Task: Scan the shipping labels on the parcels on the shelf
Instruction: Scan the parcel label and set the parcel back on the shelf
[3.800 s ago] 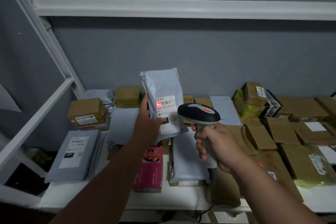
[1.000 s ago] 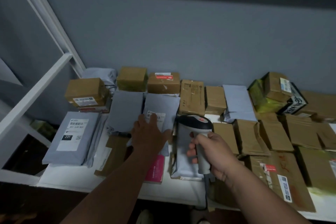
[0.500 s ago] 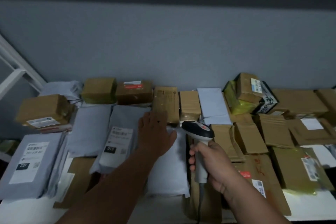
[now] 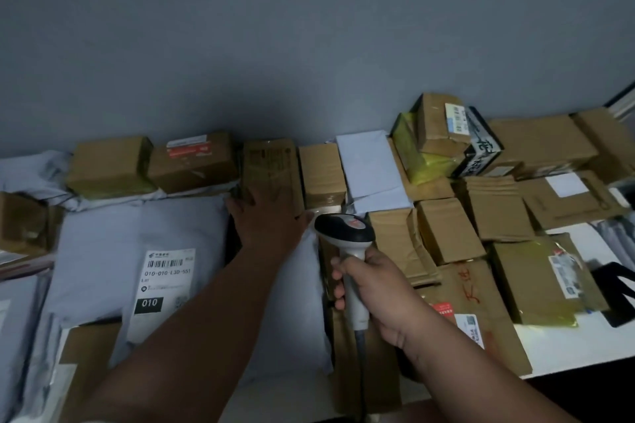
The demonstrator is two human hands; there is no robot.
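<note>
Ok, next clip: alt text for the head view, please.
A left hand rests on a tall brown box at the back of a parcel-crowded shelf, while the right hand grips a barcode scanner. A grey mailer labelled 010 lies to the left.

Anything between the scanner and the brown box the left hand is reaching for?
Nothing visible. The left hand already rests on the near end of the brown box, and the scanner in the right hand sits just right of it with open space ahead. No shipping label shows on the box's top.
</note>
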